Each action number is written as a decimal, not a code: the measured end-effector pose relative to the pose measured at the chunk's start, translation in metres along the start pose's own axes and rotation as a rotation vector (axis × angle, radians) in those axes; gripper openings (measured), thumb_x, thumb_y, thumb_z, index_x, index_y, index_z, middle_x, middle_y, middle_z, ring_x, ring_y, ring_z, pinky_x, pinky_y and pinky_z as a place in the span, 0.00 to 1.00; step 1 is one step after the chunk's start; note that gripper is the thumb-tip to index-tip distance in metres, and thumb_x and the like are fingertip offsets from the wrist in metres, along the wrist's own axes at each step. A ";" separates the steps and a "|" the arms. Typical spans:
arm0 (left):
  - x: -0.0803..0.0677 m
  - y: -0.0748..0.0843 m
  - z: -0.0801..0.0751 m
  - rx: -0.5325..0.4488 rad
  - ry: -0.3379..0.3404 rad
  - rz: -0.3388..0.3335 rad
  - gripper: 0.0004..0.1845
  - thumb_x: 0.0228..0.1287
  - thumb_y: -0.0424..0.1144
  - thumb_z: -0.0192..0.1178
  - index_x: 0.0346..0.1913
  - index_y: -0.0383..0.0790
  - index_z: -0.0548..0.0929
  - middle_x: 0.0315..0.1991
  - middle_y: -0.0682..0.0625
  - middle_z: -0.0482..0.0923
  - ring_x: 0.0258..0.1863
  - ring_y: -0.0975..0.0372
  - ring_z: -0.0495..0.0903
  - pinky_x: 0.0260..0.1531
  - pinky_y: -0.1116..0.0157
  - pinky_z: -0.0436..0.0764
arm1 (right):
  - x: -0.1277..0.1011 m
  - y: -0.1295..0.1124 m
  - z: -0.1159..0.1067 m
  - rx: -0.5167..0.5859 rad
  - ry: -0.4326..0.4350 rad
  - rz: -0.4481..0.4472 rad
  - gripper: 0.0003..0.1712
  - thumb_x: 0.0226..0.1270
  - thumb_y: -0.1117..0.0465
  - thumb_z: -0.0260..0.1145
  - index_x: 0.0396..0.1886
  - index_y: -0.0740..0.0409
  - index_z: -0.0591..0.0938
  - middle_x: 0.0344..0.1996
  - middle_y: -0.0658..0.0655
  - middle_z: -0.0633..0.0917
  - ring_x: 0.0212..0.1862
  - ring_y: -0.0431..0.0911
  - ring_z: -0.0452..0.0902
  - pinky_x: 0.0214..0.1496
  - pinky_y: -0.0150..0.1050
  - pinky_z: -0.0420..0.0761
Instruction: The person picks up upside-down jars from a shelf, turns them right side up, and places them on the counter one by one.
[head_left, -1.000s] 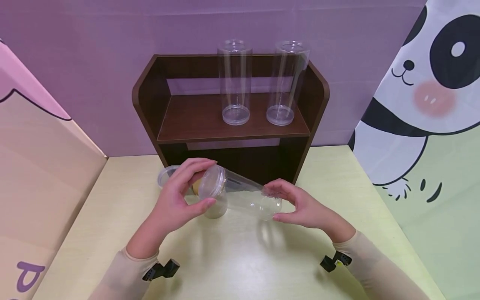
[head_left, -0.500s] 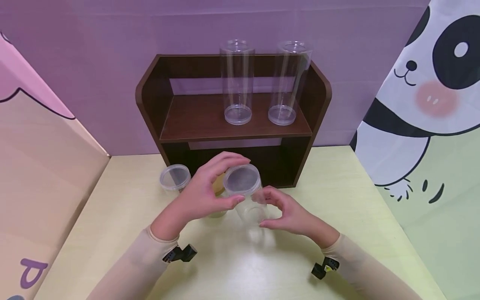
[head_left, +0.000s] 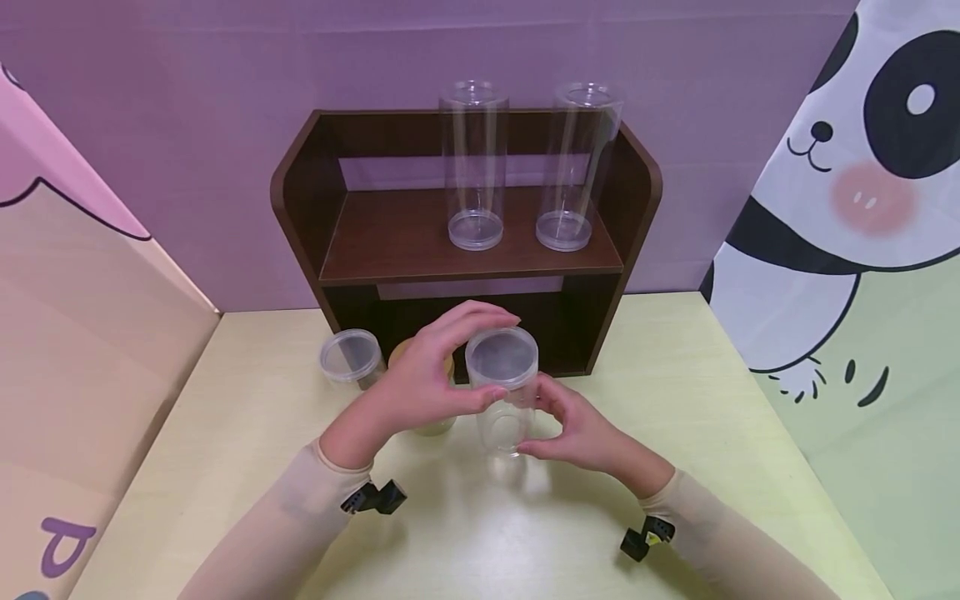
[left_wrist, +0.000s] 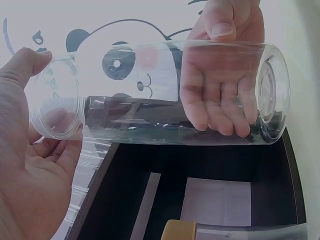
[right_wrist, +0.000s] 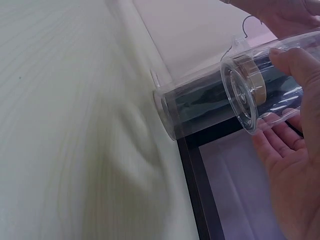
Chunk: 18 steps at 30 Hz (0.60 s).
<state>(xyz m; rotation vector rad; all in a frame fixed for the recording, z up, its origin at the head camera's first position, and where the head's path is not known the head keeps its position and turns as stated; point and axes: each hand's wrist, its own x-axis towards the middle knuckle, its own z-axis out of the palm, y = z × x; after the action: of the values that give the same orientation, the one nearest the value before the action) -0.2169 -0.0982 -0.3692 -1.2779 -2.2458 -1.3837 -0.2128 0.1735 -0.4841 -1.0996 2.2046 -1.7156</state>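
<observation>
Dark wooden shelf [head_left: 465, 250]: two clear cylinders [head_left: 474, 167] upright on its board. Before the shelf, above the table [head_left: 225, 433], your clear tube with lid [head_left: 501, 392] now stands nearly upright; a second ago it lay tilted sideways. Your left hand [head_left: 427, 375] curls thumb and fingers round the lidded top. Your right hand [head_left: 577, 421] cups the bottom, fingers [left_wrist: 220, 100] curved round it. Lidded jar [head_left: 349, 357]: left of the tube, at the shelf's foot.

Yellow-lidded jar [head_left: 431, 392] mostly behind left hand [head_left: 420, 379].
</observation>
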 end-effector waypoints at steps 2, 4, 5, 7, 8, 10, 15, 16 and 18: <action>0.000 0.000 0.000 -0.001 -0.001 -0.001 0.36 0.60 0.37 0.81 0.72 0.44 0.83 0.70 0.53 0.79 0.68 0.59 0.78 0.63 0.59 0.82 | 0.000 0.000 0.000 0.006 -0.002 0.007 0.46 0.62 0.70 0.84 0.79 0.57 0.73 0.70 0.56 0.81 0.71 0.56 0.80 0.78 0.45 0.77; 0.000 0.000 0.000 -0.004 0.000 -0.002 0.35 0.60 0.37 0.81 0.72 0.44 0.83 0.70 0.53 0.79 0.68 0.59 0.78 0.63 0.58 0.82 | 0.000 0.001 0.000 0.014 -0.004 0.007 0.47 0.63 0.71 0.83 0.79 0.58 0.72 0.71 0.57 0.81 0.71 0.55 0.80 0.78 0.46 0.77; 0.000 0.000 -0.001 -0.003 0.000 -0.003 0.35 0.61 0.37 0.81 0.72 0.44 0.82 0.70 0.53 0.79 0.68 0.59 0.78 0.63 0.58 0.82 | 0.000 0.001 0.001 0.017 -0.005 0.005 0.47 0.63 0.71 0.83 0.80 0.58 0.72 0.71 0.58 0.80 0.71 0.55 0.80 0.78 0.46 0.77; 0.000 0.000 -0.001 -0.003 0.000 -0.008 0.35 0.61 0.37 0.81 0.72 0.44 0.82 0.70 0.53 0.79 0.68 0.58 0.78 0.63 0.58 0.82 | 0.000 0.002 0.001 0.020 -0.005 0.001 0.47 0.63 0.71 0.83 0.80 0.58 0.72 0.71 0.58 0.80 0.71 0.55 0.79 0.78 0.47 0.77; 0.000 0.000 -0.001 -0.003 0.000 -0.010 0.35 0.61 0.37 0.81 0.72 0.44 0.82 0.70 0.53 0.79 0.68 0.58 0.78 0.63 0.58 0.82 | 0.001 0.002 0.001 0.021 -0.006 -0.002 0.47 0.63 0.71 0.83 0.80 0.58 0.72 0.71 0.58 0.80 0.71 0.55 0.79 0.78 0.47 0.77; -0.001 0.001 -0.001 -0.002 0.001 -0.012 0.35 0.61 0.37 0.81 0.72 0.45 0.83 0.70 0.52 0.79 0.69 0.58 0.78 0.63 0.57 0.82 | 0.001 0.003 0.002 0.023 -0.008 -0.006 0.47 0.63 0.72 0.83 0.80 0.58 0.72 0.71 0.58 0.80 0.72 0.54 0.79 0.77 0.47 0.78; 0.000 0.000 -0.001 -0.006 0.001 -0.012 0.36 0.61 0.37 0.82 0.72 0.44 0.82 0.70 0.53 0.78 0.69 0.59 0.77 0.64 0.57 0.81 | 0.002 0.002 0.002 0.027 -0.009 -0.004 0.48 0.63 0.72 0.83 0.80 0.58 0.72 0.72 0.58 0.80 0.72 0.53 0.79 0.77 0.46 0.78; 0.000 -0.001 -0.001 -0.008 0.001 -0.010 0.36 0.61 0.37 0.82 0.72 0.44 0.82 0.70 0.53 0.78 0.70 0.59 0.77 0.64 0.57 0.81 | 0.003 0.002 0.002 0.031 -0.010 0.000 0.48 0.63 0.72 0.83 0.81 0.59 0.71 0.72 0.58 0.79 0.72 0.53 0.78 0.77 0.46 0.78; -0.001 -0.002 -0.002 -0.019 0.000 -0.004 0.37 0.61 0.37 0.82 0.73 0.43 0.81 0.72 0.53 0.77 0.72 0.58 0.75 0.67 0.57 0.80 | 0.003 0.002 0.002 0.042 -0.009 0.011 0.49 0.63 0.72 0.83 0.81 0.58 0.71 0.73 0.58 0.79 0.73 0.53 0.78 0.78 0.46 0.77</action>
<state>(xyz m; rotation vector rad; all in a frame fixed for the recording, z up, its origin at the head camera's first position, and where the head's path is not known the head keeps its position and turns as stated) -0.2185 -0.1006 -0.3699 -1.2798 -2.2422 -1.4092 -0.2149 0.1697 -0.4856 -1.0822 2.1552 -1.7402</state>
